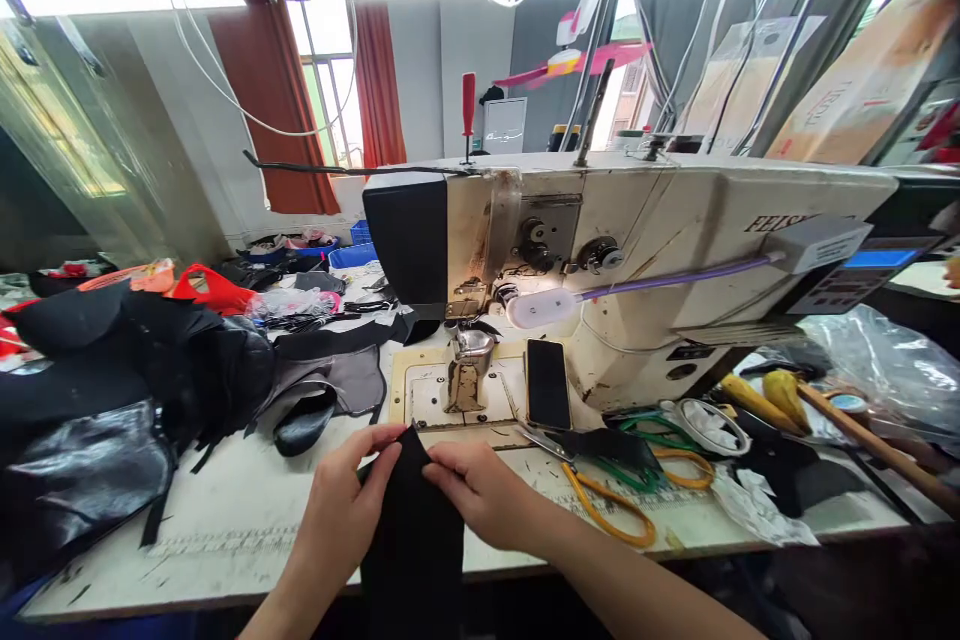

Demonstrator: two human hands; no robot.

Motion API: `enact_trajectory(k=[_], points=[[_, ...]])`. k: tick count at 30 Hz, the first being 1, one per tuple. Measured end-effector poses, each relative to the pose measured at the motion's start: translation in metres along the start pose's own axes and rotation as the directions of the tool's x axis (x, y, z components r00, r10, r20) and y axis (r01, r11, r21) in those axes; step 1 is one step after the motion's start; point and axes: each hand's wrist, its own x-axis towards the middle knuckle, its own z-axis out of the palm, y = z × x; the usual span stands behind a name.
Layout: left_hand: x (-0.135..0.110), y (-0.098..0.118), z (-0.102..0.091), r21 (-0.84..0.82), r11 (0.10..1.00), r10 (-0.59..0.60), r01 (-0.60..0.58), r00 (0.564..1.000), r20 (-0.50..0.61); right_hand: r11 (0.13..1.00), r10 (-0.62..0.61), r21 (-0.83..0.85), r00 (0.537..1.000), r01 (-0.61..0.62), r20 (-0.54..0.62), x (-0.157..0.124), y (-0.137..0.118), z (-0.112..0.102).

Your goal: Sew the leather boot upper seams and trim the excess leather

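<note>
My left hand [341,500] and my right hand [480,490] both pinch the top edge of a black fabric piece [412,540] that hangs over the table's front edge. The fingers of each hand are closed on the cloth. Just beyond them stands a cream sewing machine [637,240] with its presser foot [466,360] on the metal needle plate [427,395]. A black phone [547,382] lies on the machine bed to the right of the foot.
Yellow-handled scissors [600,505] and green-handled scissors [645,440] lie to the right of my hands. A heap of black leather and fabric pieces [127,390] fills the left side. A wooden handle [870,440], plastic bags and scraps sit at the right.
</note>
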Motion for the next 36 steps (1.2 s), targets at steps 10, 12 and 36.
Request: enact_trajectory(k=[10,12,36], points=[[-0.016,-0.010,-0.004,0.041,0.996,-0.079,0.082,0.993,-0.086,0.875,0.341,0.394,0.936,-0.282,-0.087,-0.023,0.005,0.020],[-0.014,-0.009,0.004,0.102,0.994,-0.014,0.025,0.994,-0.106,0.883,0.346,0.386,0.927,-0.269,-0.146,-0.028,0.005,0.021],[0.057,0.062,0.309,0.199,0.728,0.312,-0.655,0.577,0.755,0.643,0.242,-0.659,0.920,-0.390,-0.308,-0.162,0.158,-0.225]])
